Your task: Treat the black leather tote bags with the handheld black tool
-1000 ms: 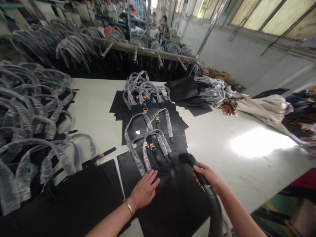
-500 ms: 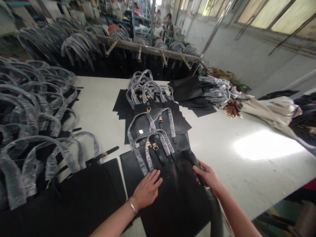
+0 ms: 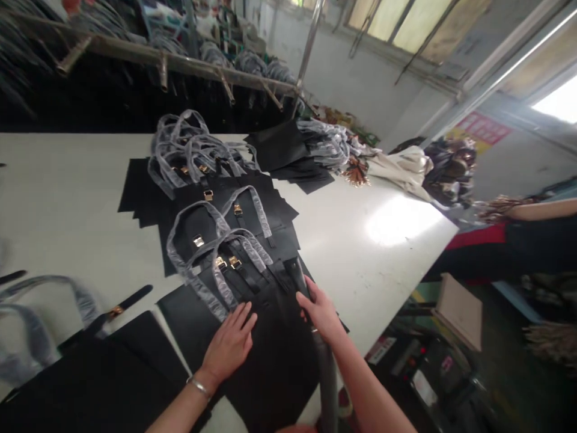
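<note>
Two bare hands worked at six o'clock: the left hand lay palm down, fingers loosely spread and gripping nothing, on a flat black panel, while the right hand curled closed around a dark tube toward five o'clock. A pale, glossy table ran below a metal rack at eleven; crinkled plastic sheathed looped handles toward twelve

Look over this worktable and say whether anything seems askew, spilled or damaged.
No spill or damage is visible. Mildly askew: beyond the hands, the stacked black panels fan out with uneven edges, and the plastic-wrapped handles on them overlap at differing angles.
</note>
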Available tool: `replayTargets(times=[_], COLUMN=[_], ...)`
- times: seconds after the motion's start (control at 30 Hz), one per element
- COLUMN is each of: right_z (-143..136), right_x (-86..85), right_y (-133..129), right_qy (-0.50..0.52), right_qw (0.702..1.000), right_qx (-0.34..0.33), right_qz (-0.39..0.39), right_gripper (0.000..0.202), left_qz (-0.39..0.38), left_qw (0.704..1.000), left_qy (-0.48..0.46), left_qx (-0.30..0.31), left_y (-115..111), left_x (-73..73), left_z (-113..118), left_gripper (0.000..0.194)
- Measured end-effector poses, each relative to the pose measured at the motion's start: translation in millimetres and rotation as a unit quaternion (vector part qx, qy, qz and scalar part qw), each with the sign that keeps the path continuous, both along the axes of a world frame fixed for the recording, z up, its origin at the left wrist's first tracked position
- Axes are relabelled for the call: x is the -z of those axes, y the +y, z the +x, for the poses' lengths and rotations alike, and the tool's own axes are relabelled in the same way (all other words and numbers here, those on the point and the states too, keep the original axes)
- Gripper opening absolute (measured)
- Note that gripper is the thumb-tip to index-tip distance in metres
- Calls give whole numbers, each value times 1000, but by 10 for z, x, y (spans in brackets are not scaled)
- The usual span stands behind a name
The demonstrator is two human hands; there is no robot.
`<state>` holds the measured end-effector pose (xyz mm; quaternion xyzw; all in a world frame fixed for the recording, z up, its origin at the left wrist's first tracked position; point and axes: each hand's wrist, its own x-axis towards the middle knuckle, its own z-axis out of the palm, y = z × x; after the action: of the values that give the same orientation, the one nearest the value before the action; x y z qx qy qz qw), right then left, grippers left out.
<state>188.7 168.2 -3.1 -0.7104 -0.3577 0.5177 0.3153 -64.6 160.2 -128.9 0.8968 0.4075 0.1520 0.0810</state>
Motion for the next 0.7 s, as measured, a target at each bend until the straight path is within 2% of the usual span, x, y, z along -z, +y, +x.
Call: replayTargets(times=[0.07, 0.17, 0.27, 0.37, 0.43, 0.5, 0.7], right_z=[161, 401, 562, 657, 699, 730, 783], right_x=[-86, -156, -113, -38, -8, 4, 15], right_y=[-252, -865, -1517, -1944, -2061, -2067, -1782], right_qy=[-4, -14, -22, -2, 15, 41, 98], right_qw=[1000, 998, 984, 966, 957, 952, 943], right_qx=[16, 47, 149, 228, 258, 275, 296], right_qz=[-13, -48, -92, -121, -130, -132, -119], right_gripper=[65, 73, 77, 85, 87, 86, 77], left_qz=[5, 4, 3, 2, -3, -6, -1], left_qw=[1000, 1000, 1000, 1000, 1000, 1000, 1000], left_qy=[-2, -9, -9, -7, -11, -15, -4], left_qx=[1, 2, 4, 5, 3, 3, 8], left_y=[3, 7, 5, -1, -3, 0, 16], left_x=[-1, -22, -44, -56, -57, -53, -27], left_z=[0, 7, 15, 19, 21, 21, 24], left_gripper=[43, 42, 41, 41, 41, 41, 41])
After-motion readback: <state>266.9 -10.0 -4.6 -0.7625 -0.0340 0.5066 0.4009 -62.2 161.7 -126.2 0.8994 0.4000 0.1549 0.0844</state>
